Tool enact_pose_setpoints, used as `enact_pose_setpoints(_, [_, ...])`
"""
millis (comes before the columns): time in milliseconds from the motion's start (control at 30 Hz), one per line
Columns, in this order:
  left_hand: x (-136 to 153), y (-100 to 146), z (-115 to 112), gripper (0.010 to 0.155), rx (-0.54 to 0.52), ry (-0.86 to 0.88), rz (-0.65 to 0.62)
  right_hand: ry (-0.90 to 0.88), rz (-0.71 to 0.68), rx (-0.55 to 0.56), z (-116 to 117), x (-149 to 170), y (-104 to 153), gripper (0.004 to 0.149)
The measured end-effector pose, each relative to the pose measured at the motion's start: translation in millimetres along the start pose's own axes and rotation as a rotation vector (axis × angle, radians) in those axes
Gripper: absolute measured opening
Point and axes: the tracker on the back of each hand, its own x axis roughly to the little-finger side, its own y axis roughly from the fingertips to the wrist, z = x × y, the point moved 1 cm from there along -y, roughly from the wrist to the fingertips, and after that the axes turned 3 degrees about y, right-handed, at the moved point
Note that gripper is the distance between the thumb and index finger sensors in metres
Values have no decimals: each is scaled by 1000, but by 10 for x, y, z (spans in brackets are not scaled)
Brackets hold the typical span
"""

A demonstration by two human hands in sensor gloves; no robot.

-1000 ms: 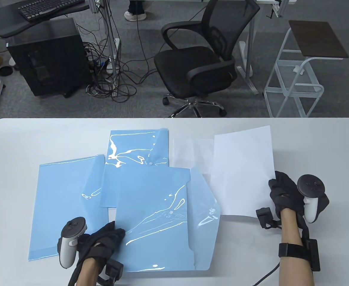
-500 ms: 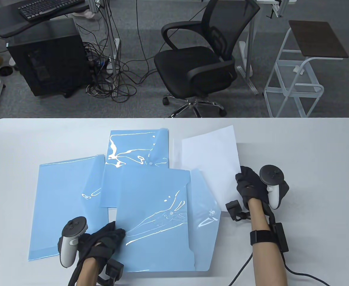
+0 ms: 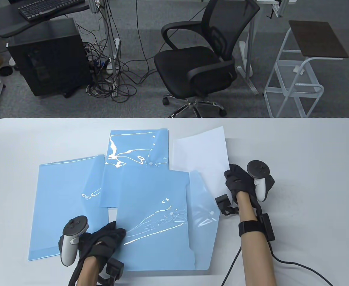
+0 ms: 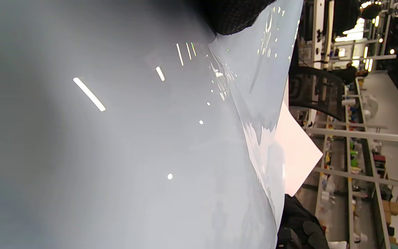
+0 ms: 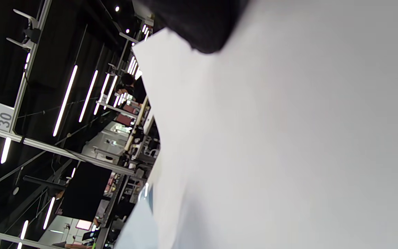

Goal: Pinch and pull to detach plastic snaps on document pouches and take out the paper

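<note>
Office-lab: swivel chair (image 3: 199, 64), computer tower (image 3: 49, 56), tangled cables (image 3: 114, 74).

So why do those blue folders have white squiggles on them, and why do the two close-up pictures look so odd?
Table view: the squiggles are ceiling-light glare on the glossy front pouch and back pouch. Left wrist view: turned sideways, the nearby plastic blurred, with lamp reflections. Right wrist view: sideways too, the paper a soft, featureless white.

Three pouches (image 3: 156, 220) cover the left and middle of the table (image 3: 311, 178); the paper (image 3: 201, 155) lies just beside them. The right side and the far edge are bare, free for a hand to pass.
</note>
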Motion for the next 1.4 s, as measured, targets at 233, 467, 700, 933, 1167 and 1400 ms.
enact_pose_setpoints(233, [-7, -5, 0, 45, -1, -6, 1, 48, 1, -29, -50, -13, -6, 54])
enact_pose_setpoints(467, [-7, -12, -4, 45, 1, -5, -1, 62, -17, -13, -189, -61, 65, 57])
enact_pose_setpoints(700, [-15, -20, -12, 46, 9, 4, -19, 134, -76, 24, -405, -135, 314, 59])
enact_pose_setpoints(933, [-33, -18, -59, 45, 18, 2, -46, 142, -159, 2, -549, -194, 663, 66])
enact_pose_setpoints(1167, [-47, -10, -121, 45, 35, 2, -73, 45, -127, -50, -493, -91, 944, 53])
enact_pose_setpoints(1400, [-11, -32, -159, 45, 47, -6, -66, -40, -64, -278, -303, 100, 1055, 49])
